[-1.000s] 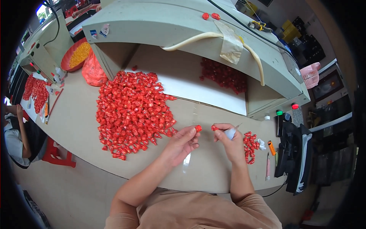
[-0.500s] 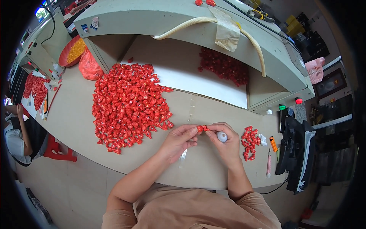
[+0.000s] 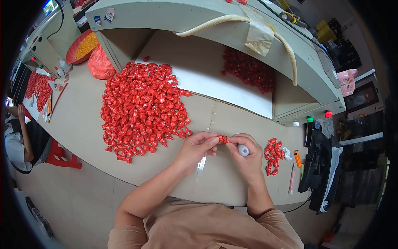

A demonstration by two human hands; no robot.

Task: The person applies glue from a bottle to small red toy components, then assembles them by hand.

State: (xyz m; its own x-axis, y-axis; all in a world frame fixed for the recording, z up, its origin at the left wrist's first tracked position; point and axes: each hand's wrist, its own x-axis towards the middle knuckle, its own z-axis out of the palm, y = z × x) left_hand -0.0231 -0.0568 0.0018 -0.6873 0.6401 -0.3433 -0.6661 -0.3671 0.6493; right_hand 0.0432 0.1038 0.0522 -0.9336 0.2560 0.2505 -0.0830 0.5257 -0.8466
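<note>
A small glossy red piece (image 3: 222, 139) is held up over the table between my two hands. My left hand (image 3: 195, 150) pinches its left end between thumb and fingers. My right hand (image 3: 247, 159) meets its right end with the fingertips. Tucked in the right palm is a pale, round-ended object like a small bottle (image 3: 243, 150); its other end is hidden. To the left of my hands spreads a large heap of similar red pieces (image 3: 143, 110). A smaller group of red pieces (image 3: 273, 155) lies to the right of my right hand.
A grey shelf unit (image 3: 166, 18) spans the back, with more red pieces (image 3: 248, 72) inside. Right of the small group lie an orange lighter (image 3: 297, 158), a pink pen-like tool (image 3: 291, 180) and a black stand (image 3: 321, 166). Another person (image 3: 20, 143) sits at far left.
The whole view has shifted slightly, moving the shelf and heap in the picture. Both hands keep almost the same hold; the red piece seems turned a little between the fingertips.
</note>
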